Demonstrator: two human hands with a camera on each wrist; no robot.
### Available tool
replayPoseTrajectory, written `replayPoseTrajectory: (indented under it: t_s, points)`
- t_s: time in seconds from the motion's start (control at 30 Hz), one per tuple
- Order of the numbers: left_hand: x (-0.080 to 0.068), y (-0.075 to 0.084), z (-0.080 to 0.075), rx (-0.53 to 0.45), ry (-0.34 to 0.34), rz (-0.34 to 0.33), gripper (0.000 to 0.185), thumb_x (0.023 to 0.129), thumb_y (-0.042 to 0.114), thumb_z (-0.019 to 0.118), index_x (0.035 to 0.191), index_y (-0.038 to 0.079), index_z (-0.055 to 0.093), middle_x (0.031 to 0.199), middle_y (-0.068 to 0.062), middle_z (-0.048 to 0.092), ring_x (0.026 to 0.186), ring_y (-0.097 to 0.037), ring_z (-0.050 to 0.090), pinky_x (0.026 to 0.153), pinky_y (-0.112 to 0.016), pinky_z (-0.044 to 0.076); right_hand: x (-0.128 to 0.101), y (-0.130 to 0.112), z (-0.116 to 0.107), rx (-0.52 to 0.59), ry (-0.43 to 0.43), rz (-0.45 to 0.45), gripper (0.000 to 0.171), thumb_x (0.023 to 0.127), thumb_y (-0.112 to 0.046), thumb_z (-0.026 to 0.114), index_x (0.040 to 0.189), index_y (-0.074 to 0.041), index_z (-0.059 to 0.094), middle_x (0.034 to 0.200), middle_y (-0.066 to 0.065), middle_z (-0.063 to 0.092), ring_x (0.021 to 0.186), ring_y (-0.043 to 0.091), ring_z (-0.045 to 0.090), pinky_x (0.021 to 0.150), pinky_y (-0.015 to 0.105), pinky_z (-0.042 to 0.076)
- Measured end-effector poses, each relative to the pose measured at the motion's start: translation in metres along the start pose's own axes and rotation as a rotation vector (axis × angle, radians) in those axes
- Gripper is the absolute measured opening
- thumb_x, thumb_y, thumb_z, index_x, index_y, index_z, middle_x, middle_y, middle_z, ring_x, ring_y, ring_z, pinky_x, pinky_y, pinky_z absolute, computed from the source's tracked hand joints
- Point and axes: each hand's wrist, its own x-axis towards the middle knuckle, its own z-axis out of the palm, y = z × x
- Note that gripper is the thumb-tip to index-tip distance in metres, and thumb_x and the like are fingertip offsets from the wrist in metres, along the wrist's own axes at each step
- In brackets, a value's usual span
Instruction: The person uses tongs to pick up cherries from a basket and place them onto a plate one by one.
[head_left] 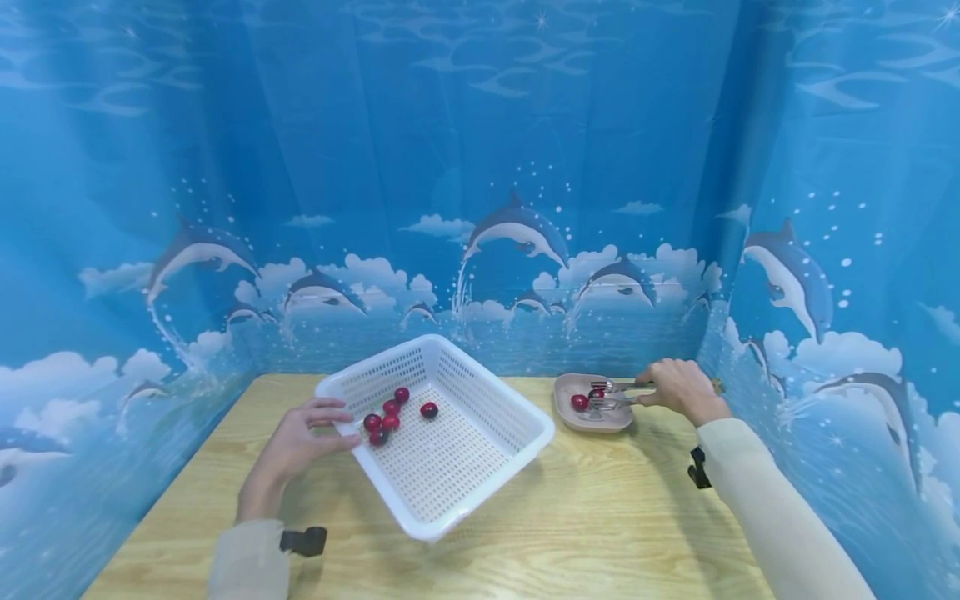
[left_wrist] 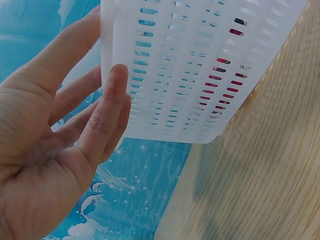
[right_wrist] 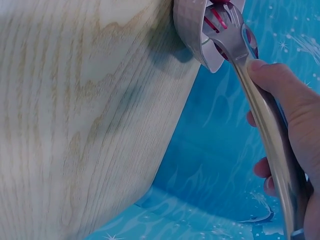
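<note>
My left hand [head_left: 300, 437] holds the left rim of a white plastic basket [head_left: 487, 492] with slotted walls. Several dark red cherries [head_left: 392, 407] lie in the basket, mostly toward its left side. In the left wrist view the fingertips are right at the basket's outer wall [left_wrist: 165, 90]. My right hand [head_left: 681, 387] grips metal tongs [right_wrist: 262, 120] with fork-like ends. Those ends reach into a small pinkish dish [head_left: 592, 425], around one cherry [head_left: 596, 393]. Another cherry [head_left: 579, 402] sits just left of them in the dish.
The wooden table [head_left: 600, 525] extends in front of the basket and dish. Blue curtains [head_left: 480, 125] printed with dolphins stand behind it and on both sides. The dish is near the table's back right corner, close to the curtain.
</note>
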Motion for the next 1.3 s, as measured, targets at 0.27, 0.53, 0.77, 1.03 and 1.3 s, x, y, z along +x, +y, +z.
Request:
replayPoseTrajectory:
  t_s: [0.27, 0.53, 0.77, 1.03, 1.3]
  points:
    - [0.001, -0.001, 0.0, -0.005, 0.0, -0.003, 0.061, 0.081, 0.033, 0.088, 0.129, 0.0, 0.068, 0.153, -0.02, 0.05, 0.132, -0.045, 0.057, 0.11, -0.059, 0.051, -0.002, 0.001, -0.003, -0.003, -0.013, 0.029, 0.038, 0.084, -0.037, 0.084, 0.112, -0.011, 0.08, 0.105, 0.014, 0.08, 0.054, 0.009, 0.051, 0.041, 0.025, 0.032]
    - [0.001, -0.002, 0.0, -0.009, 0.002, 0.011, 0.059, 0.082, 0.031, 0.088, 0.127, -0.001, 0.069, 0.152, -0.021, 0.05, 0.131, -0.045, 0.057, 0.109, -0.058, 0.052, -0.004, 0.001, -0.007, -0.033, 0.058, -0.002, 0.044, 0.082, -0.042, 0.085, 0.112, -0.01, 0.08, 0.102, 0.016, 0.079, 0.049, 0.01, 0.041, 0.042, 0.024, 0.022]
    - [0.0, -0.001, 0.0, 0.001, 0.002, 0.009, 0.06, 0.082, 0.032, 0.088, 0.127, -0.002, 0.069, 0.151, -0.022, 0.051, 0.131, -0.046, 0.057, 0.109, -0.059, 0.051, 0.002, -0.012, -0.017, -0.059, 0.15, -0.077, 0.045, 0.081, -0.043, 0.086, 0.116, -0.016, 0.079, 0.119, 0.024, 0.074, 0.043, 0.009, 0.042, 0.041, 0.023, 0.017]
    - [0.001, -0.002, 0.0, -0.003, 0.003, 0.01, 0.058, 0.082, 0.032, 0.088, 0.126, -0.001, 0.07, 0.152, -0.021, 0.051, 0.131, -0.045, 0.057, 0.109, -0.057, 0.052, 0.011, -0.04, -0.035, -0.038, 0.293, -0.206, 0.048, 0.077, -0.04, 0.09, 0.117, -0.016, 0.079, 0.115, 0.02, 0.077, 0.063, 0.022, 0.07, 0.039, 0.021, 0.023]
    - [0.001, -0.001, 0.0, -0.008, 0.003, 0.006, 0.058, 0.081, 0.031, 0.088, 0.126, -0.001, 0.07, 0.152, -0.021, 0.051, 0.131, -0.045, 0.057, 0.107, -0.056, 0.054, 0.017, -0.068, -0.046, 0.024, 0.337, -0.295, 0.042, 0.083, -0.04, 0.085, 0.117, -0.017, 0.079, 0.106, 0.013, 0.079, 0.049, 0.005, 0.048, 0.041, 0.016, 0.027]
